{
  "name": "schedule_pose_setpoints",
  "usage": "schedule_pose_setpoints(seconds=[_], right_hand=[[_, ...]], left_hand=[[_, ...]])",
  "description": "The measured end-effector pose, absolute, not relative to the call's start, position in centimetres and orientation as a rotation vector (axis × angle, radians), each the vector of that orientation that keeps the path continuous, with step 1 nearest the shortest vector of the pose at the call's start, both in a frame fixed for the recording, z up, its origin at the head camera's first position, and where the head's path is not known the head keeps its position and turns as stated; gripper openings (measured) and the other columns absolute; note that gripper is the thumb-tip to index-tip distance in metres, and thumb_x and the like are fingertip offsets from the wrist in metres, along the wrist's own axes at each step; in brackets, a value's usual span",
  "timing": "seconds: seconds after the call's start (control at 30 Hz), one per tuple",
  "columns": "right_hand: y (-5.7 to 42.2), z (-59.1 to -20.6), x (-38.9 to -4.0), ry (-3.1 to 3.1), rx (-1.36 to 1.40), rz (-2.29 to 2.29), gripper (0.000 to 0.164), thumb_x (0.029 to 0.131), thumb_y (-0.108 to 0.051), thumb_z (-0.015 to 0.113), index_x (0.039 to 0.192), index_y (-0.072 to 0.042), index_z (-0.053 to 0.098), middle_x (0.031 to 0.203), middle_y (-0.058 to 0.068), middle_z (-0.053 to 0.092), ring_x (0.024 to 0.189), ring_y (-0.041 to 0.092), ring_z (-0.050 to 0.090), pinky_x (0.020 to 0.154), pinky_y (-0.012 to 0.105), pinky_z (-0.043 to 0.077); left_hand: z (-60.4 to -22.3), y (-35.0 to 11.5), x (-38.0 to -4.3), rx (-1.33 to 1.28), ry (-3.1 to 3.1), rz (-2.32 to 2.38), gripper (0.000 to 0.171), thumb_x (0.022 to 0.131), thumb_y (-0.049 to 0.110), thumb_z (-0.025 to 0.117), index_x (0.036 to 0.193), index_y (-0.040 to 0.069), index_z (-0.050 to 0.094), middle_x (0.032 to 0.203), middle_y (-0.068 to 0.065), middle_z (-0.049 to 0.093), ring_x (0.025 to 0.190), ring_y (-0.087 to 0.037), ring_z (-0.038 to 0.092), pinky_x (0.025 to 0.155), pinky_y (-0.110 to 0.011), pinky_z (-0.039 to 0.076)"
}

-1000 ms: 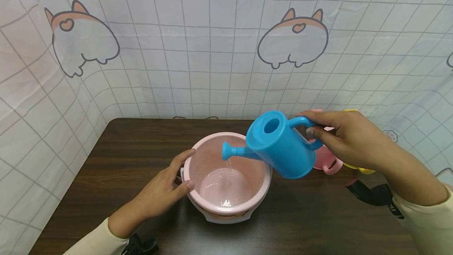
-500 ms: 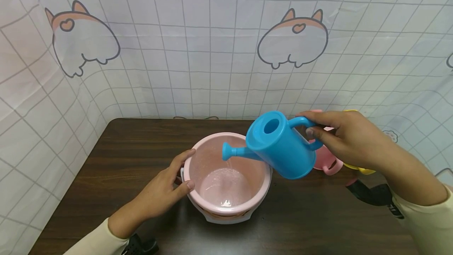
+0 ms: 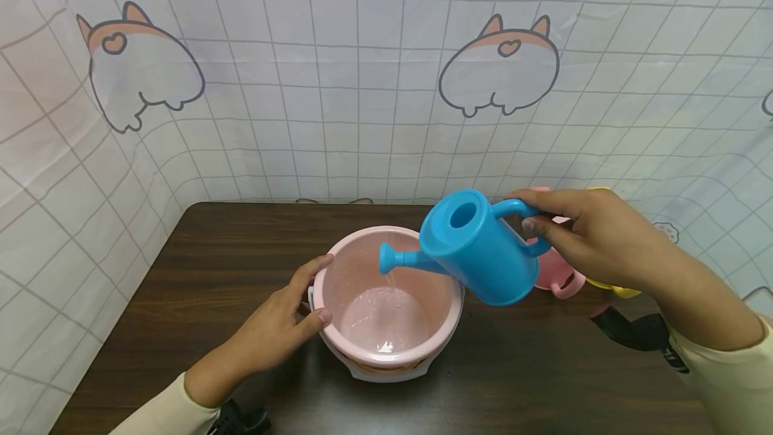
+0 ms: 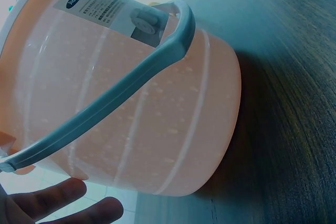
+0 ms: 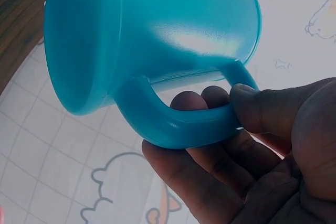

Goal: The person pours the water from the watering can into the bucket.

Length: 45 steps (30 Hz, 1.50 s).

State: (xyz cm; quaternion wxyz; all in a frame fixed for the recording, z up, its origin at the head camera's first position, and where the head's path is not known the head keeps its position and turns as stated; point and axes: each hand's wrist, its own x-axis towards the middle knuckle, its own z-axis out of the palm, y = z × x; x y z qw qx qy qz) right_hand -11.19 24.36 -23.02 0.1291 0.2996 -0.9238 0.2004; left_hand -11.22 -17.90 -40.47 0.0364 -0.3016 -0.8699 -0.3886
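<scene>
In the head view, a blue watering can (image 3: 483,247) hangs tilted over a pink bucket (image 3: 386,358), its spout to the left inside the rim. A thin trickle of water falls from the spout onto the shallow water at the bottom. My right hand (image 3: 592,233) holds the can by its handle (image 5: 189,124), thumb on one side and fingers curled beneath, as the right wrist view shows. My left hand (image 3: 272,324) rests on the left rim with thumb and index fingertips. In the left wrist view, two straight fingers (image 4: 100,211) lie beside the bucket's wall; a grey-blue bail handle (image 4: 105,108) crosses it.
Behind my right hand stand a pink cup-like thing (image 3: 555,270) with a handle and a yellow thing (image 3: 625,292), both partly hidden. The dark wooden table (image 3: 241,240) carries everything. A white gridded curtain (image 3: 374,86) rises along its back and sides.
Both hands, the watering can and the bucket stay where they were. Water keeps trickling from the spout, and the ripples at the bucket's bottom shift slightly.
</scene>
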Motion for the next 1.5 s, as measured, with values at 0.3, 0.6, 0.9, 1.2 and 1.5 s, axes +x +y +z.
schedule_pose_setpoints(seconds=[0.3,0.6,0.9,1.2,1.5], right_hand=[[24.24,-22.93,-11.14,-2.707,0.867,0.615,0.038,0.095,-0.003,0.071,0.133,-0.010,0.069,0.102,-0.001,0.076,0.082,0.012,0.073,0.070,0.037,0.059],[24.26,-22.86,-11.25,-2.686,0.895,0.574,0.039,0.095,-0.002,0.072,0.133,-0.011,0.069,0.094,-0.007,0.075,0.082,0.010,0.072,0.068,0.033,0.056],[24.11,-22.73,-11.43,-2.698,0.896,0.604,0.038,0.096,-0.003,0.070,0.133,-0.007,0.068,0.098,0.001,0.076,0.082,0.015,0.074,0.062,0.031,0.054],[24.13,-22.63,-11.36,-2.692,0.905,0.554,0.038,0.095,-0.004,0.071,0.132,-0.010,0.069,0.093,-0.005,0.075,0.081,0.011,0.073,0.066,0.033,0.055],[24.17,-22.64,-11.25,-2.692,0.899,0.560,0.038,0.095,-0.004,0.072,0.132,-0.012,0.070,0.095,-0.006,0.075,0.082,0.009,0.072,0.068,0.034,0.056]], left_hand=[[-40.61,-17.90,-11.19,-0.930,-2.665,-1.210,0.073,0.099,0.032,0.064,0.160,0.029,0.024,0.122,-0.001,0.063,0.092,-0.011,0.064,0.076,-0.035,0.053],[-40.56,-17.96,-11.23,-0.932,-2.654,-1.210,0.073,0.099,0.031,0.064,0.160,0.027,0.025,0.121,-0.002,0.064,0.092,-0.011,0.064,0.077,-0.040,0.053],[-40.71,-18.08,-11.26,-0.935,-2.639,-1.202,0.072,0.099,0.031,0.064,0.160,0.027,0.025,0.119,-0.001,0.065,0.092,-0.009,0.064,0.076,-0.041,0.053],[-40.68,-18.00,-11.27,-0.928,-2.656,-1.208,0.073,0.099,0.031,0.064,0.161,0.028,0.024,0.119,0.000,0.064,0.092,-0.010,0.064,0.077,-0.041,0.053],[-40.65,-17.98,-11.26,-0.934,-2.651,-1.212,0.074,0.099,0.030,0.065,0.161,0.028,0.025,0.119,0.000,0.065,0.092,-0.010,0.064,0.077,-0.041,0.053]])
